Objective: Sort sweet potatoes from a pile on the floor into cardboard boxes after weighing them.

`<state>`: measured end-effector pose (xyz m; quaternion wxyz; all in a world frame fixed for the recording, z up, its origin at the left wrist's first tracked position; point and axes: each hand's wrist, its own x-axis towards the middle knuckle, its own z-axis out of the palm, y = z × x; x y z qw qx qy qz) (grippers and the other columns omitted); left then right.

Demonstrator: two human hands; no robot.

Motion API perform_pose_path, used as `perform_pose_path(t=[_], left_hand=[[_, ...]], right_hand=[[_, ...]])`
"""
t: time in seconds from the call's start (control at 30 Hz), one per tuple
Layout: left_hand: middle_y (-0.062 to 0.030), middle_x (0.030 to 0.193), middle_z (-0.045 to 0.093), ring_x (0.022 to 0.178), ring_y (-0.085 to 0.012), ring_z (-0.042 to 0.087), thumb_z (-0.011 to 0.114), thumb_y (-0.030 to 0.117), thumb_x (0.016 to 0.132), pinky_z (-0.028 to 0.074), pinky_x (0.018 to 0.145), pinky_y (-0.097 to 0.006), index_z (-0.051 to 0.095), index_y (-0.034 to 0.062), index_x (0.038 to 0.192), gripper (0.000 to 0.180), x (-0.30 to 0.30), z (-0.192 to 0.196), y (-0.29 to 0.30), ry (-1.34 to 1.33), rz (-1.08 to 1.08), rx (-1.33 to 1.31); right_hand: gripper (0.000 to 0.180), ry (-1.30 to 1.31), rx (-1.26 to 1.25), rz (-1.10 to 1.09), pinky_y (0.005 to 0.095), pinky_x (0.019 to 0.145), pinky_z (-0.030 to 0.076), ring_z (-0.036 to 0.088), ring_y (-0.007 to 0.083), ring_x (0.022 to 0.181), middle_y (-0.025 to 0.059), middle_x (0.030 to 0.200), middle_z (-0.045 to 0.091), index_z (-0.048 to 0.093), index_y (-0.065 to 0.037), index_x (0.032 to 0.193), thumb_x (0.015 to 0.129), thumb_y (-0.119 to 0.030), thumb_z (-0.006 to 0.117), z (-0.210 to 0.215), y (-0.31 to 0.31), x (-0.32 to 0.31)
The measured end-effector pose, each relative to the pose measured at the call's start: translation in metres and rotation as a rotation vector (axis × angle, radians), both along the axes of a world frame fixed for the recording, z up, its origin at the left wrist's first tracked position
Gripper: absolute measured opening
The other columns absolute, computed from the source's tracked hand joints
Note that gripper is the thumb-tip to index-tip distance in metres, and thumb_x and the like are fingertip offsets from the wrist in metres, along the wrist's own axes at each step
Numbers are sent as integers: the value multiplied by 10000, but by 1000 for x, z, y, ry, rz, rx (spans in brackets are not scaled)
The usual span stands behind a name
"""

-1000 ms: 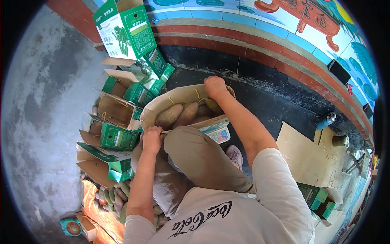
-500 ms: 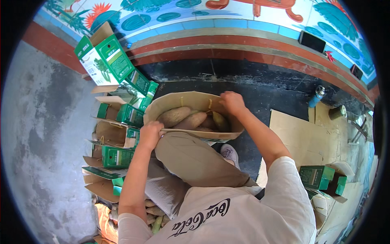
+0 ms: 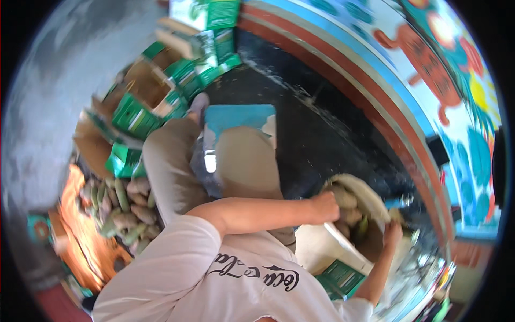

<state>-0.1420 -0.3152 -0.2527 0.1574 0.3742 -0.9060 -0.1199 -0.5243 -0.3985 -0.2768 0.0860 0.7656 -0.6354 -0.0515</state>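
An open cardboard box (image 3: 369,196) is off to my right, tilted, with several long brownish and green vegetables (image 3: 348,212) inside. My left hand (image 3: 324,208) reaches across my body, its fingers closed on the box's near-left rim. On the opposite rim is my right hand (image 3: 392,233), also closed around the cardboard. Motion blurs both hands a little, and part of the box's lower side is out of sight.
A low blue-topped stool (image 3: 241,114) stands by my knees. Open green cartons (image 3: 135,115) line my left side, beside a pile of vegetables (image 3: 131,209) and an orange sheet (image 3: 80,231). At right are flat cardboard (image 3: 311,249), another green carton (image 3: 340,278) and a blue bottle (image 3: 398,202).
Both hands have carried the box of vegetables from in front of my knees to my right side. My body and view have turned right, revealing the blue-topped stool.
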Motion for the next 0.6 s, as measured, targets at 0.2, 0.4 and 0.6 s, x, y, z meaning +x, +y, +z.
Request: perform_pose_path(t=[0.2, 0.4, 0.6], left_hand=[[-40, 794, 629, 812, -219, 591, 675, 287, 715, 381, 769, -371, 607, 135, 761, 172, 73, 42, -9, 190, 266, -73], [-97, 846, 640, 841, -291, 586, 667, 195, 736, 439, 794, -433, 646, 65, 858, 180, 246, 78, 61, 311, 841, -317], [-170, 930, 629, 909, -340, 591, 691, 104, 668, 477, 809, -413, 628, 22, 933, 284, 393, 63, 177, 49, 1489, -577]], right_hand=[[260, -87, 365, -78, 455, 751, 497, 628, 354, 892, 201, 935, 648, 648, -62, 916, 861, -230, 457, -52, 8, -53], [282, 83, 246, -177, 482, 736, 501, 633, 394, 835, 224, 916, 649, 655, -24, 889, 858, -203, 439, -71, -34, 9], [228, -73, 165, -20, 484, 693, 489, 621, 398, 809, 215, 857, 646, 635, -35, 820, 839, -188, 466, -51, -53, 69]])
